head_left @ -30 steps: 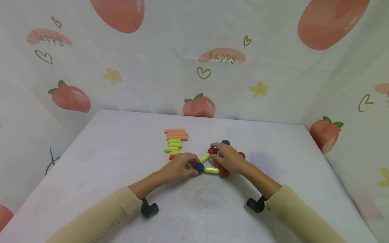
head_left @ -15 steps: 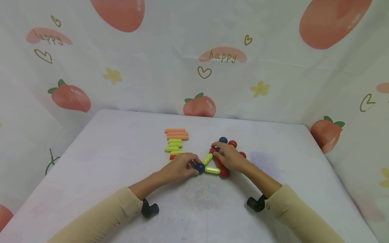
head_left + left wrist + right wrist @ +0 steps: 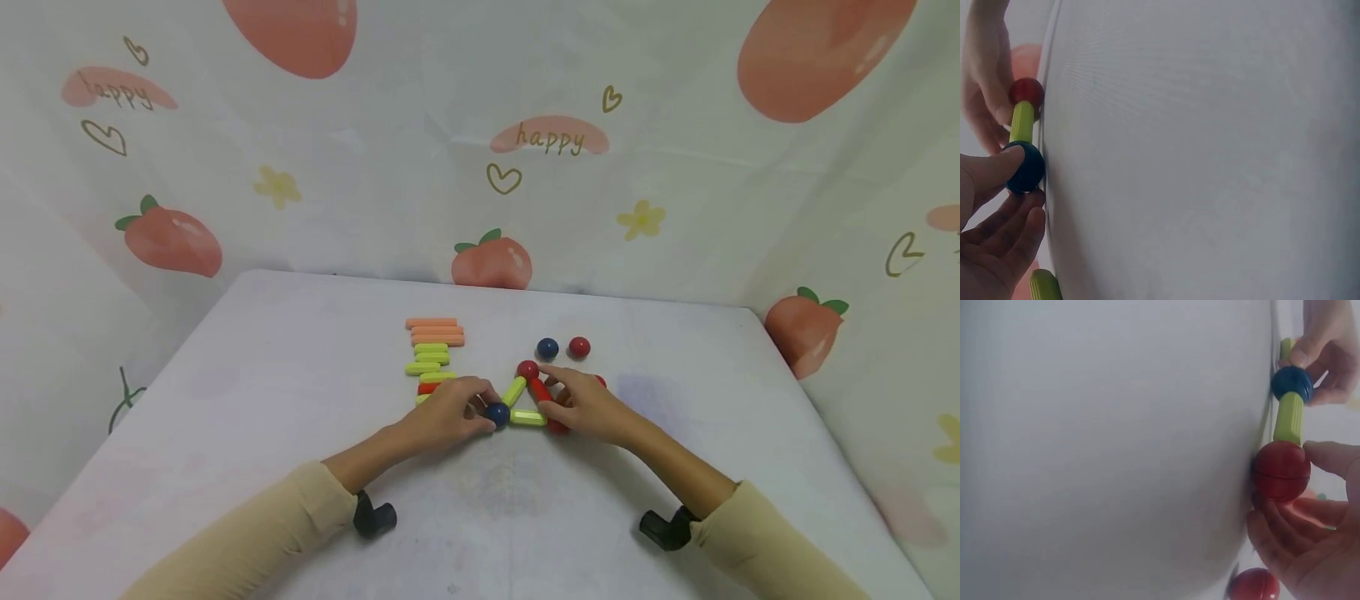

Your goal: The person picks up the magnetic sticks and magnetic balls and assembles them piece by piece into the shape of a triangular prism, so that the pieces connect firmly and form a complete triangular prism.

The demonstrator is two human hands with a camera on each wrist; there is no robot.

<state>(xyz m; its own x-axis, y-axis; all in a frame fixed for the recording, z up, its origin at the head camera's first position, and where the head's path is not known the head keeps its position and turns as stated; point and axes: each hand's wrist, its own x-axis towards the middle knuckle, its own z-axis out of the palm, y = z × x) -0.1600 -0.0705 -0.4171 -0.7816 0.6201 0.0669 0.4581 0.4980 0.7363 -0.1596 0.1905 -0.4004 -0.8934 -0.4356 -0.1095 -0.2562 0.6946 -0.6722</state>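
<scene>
A small triangle of toy rods and balls lies on the table. My left hand pinches its blue ball between thumb and fingers. One yellow-green rod runs from that ball to the near red ball; another yellow-green rod runs to the far red ball. The third side is a red rod. My right hand holds that side, index fingertip at the far red ball and thumb by the rod's near end. It partly hides the near red ball in the head view.
Left of the triangle lies a column of peach rods, yellow-green rods and a red rod. Behind the triangle sit a loose blue ball and a loose red ball. Another red ball lies beside my right hand.
My right hand has shifted right and nearer, uncovering the far red ball. My left hand has moved slightly right with its blue ball. The loose blue and red balls at the back show fully now.
</scene>
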